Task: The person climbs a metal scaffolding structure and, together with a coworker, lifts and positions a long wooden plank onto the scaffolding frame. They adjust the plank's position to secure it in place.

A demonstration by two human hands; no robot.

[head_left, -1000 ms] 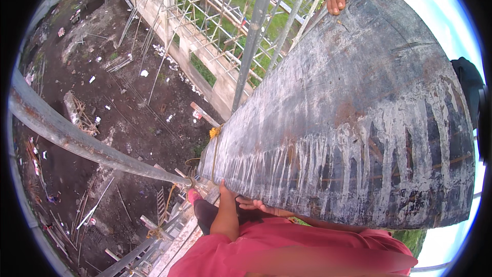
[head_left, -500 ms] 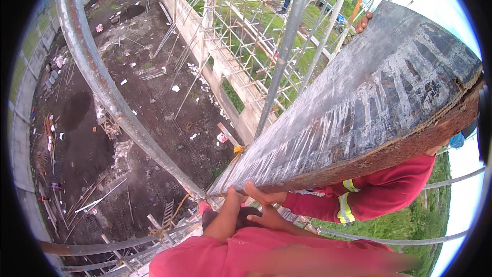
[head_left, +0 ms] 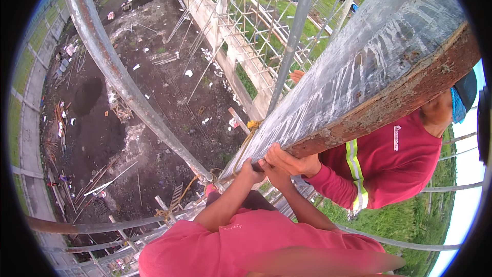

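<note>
The head view looked down steeply on a big grey board (head_left: 359, 56), held up among pipes with the ground far below. Open air lay to its left, as far as a rusty bent pipe (head_left: 128, 92) that swept across that side. Along the far edge the room was tight: an upright pipe (head_left: 292, 41) stood near it, and a knotted yellow rope (head_left: 253, 124) ran down by the lower end. On the near side a co-worker (head_left: 382, 166) in a red top stood close to the rough brown edge, leaving little space there.

I could make out no writing on the board, only pale drips and smears. The co-worker's chest carried a small white print, too fine to read from where I stood.

The board slanted, its long axis running from the low end by the hands toward the upper right, with the streaked face turned up and leftward. The person's left hand (head_left: 249, 174) gripped the bottom of the near edge. The right hand (head_left: 277, 174) was up against that edge just beside it; I couldn't tell whether its fingers were closed. The co-worker's hand (head_left: 297, 162) lay over the same edge, right next to it.
</note>
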